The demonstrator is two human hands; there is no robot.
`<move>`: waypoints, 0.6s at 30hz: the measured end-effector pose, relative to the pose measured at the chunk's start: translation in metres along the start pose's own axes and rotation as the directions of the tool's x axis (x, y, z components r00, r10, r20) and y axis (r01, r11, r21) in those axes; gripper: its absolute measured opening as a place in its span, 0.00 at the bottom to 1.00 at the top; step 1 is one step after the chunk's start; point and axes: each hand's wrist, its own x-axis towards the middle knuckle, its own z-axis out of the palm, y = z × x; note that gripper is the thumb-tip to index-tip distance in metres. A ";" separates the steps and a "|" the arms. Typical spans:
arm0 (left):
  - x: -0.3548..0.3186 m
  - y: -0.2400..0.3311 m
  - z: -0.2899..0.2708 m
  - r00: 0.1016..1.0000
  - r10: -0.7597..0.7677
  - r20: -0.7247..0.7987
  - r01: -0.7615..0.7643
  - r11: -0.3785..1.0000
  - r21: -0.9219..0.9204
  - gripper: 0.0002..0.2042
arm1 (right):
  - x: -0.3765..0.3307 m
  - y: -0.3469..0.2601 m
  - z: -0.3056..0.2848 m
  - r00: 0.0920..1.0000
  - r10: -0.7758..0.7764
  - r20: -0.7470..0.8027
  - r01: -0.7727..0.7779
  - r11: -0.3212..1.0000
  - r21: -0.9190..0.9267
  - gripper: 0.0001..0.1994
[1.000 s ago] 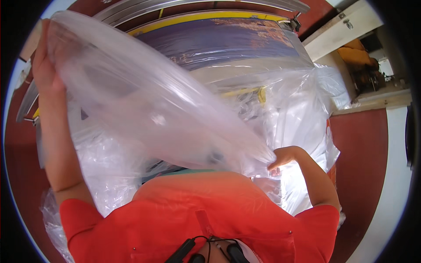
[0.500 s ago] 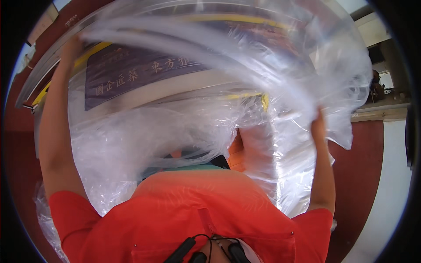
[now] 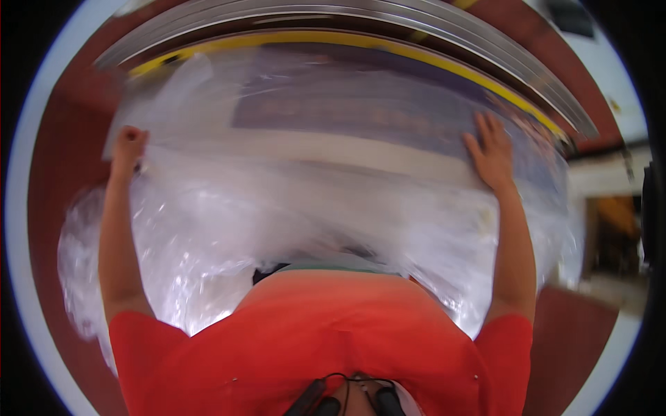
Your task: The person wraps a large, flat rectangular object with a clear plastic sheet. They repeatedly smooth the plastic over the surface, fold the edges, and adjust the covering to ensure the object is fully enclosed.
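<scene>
A clear plastic sheet (image 3: 229, 201) spreads over a long surface in front of me and bunches toward my body. Beneath its far part lies a dark blue printed panel (image 3: 333, 104), blurred through the film. My left hand (image 3: 130, 144) is closed in a fist at the sheet's left edge, gripping the film. My right hand (image 3: 494, 154) lies flat with fingers spread on the film near the panel's right end.
A yellow strip (image 3: 312, 38) runs along the far edge of the surface. Behind it curves a silver metal rail (image 3: 347, 10). Dark red floor or wall (image 3: 66, 159) shows at the left. A white structure with a dark opening (image 3: 614, 236) stands at the right.
The raised, billowing sheet has come down over the panel. Both hands have lowered, and the right has gone from holding the film to lying flat on it. The view has shifted.
</scene>
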 end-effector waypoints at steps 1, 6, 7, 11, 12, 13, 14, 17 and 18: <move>-0.007 -0.027 -0.005 0.988 0.101 -0.117 -0.074 0.973 0.221 0.03 | 0.001 0.001 0.006 1.000 0.009 0.023 -0.009 1.000 -0.020 0.27; -0.030 0.062 0.028 0.628 0.728 -0.277 -0.577 0.673 0.462 0.12 | -0.002 -0.009 -0.004 0.997 0.011 0.071 -0.005 0.996 -0.086 0.26; -0.034 0.085 0.037 0.631 0.770 -0.096 -0.684 0.610 0.399 0.15 | -0.001 -0.010 -0.006 0.996 0.008 0.085 0.000 0.996 -0.086 0.25; -0.014 0.076 0.075 0.704 0.680 0.208 -0.676 0.550 0.491 0.28 | -0.009 0.020 -0.010 0.995 -0.061 0.075 0.057 0.997 0.058 0.24; -0.018 0.078 0.084 0.746 0.632 0.209 -0.639 0.591 0.492 0.30 | -0.018 0.044 -0.012 0.997 -0.032 0.074 0.028 0.998 0.063 0.25; -0.022 0.082 0.093 0.782 0.587 0.210 -0.604 0.630 0.488 0.32 | -0.029 0.081 -0.013 0.995 -0.017 0.096 0.011 0.998 0.060 0.25; -0.031 0.092 0.101 0.722 0.641 0.259 -0.682 0.599 0.420 0.31 | -0.043 0.108 -0.015 0.993 0.010 0.121 -0.017 0.998 0.053 0.25; -0.065 0.120 0.097 0.584 0.722 0.371 -0.812 0.510 0.285 0.31 | -0.052 0.124 -0.023 0.937 0.330 0.113 -0.295 0.922 -0.252 0.24; -0.058 0.117 0.099 0.689 0.654 0.312 -0.723 0.588 0.364 0.32 | -0.051 0.128 -0.019 0.952 0.287 0.107 -0.260 0.941 -0.217 0.24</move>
